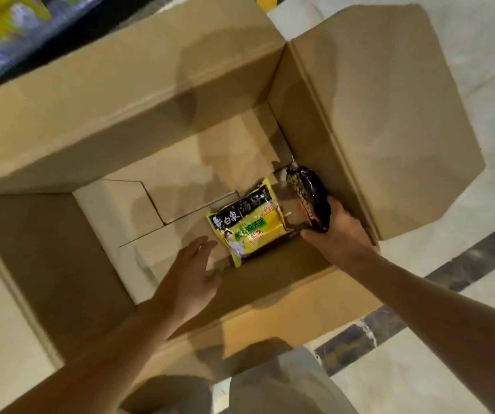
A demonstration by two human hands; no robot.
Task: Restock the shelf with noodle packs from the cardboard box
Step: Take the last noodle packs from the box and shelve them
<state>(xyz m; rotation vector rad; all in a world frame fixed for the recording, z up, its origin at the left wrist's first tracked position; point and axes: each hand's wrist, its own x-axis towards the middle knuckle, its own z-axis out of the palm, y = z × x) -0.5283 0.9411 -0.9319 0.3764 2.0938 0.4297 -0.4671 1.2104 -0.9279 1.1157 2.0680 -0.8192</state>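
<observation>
Both arms are down inside the cardboard box [121, 121], reaching from six o'clock toward the floor of it. The left hand [191, 271] hovers with fingers straight and spread, holding nothing, just at eight o'clock of the yellow noodle pack [247, 221] — looks lined up to scoop that one next. The right hand [337, 231] has fingers curled round the lower end of the dark noodle pack [307, 198], tilting it up against the box wall at three o'clock, likely to lift it clear. Only these two packs show in the box, so I'd say it's nearly emptied. Far off at eleven o'clock, blurred, the shelf [4, 40] with yellow goods waits
</observation>
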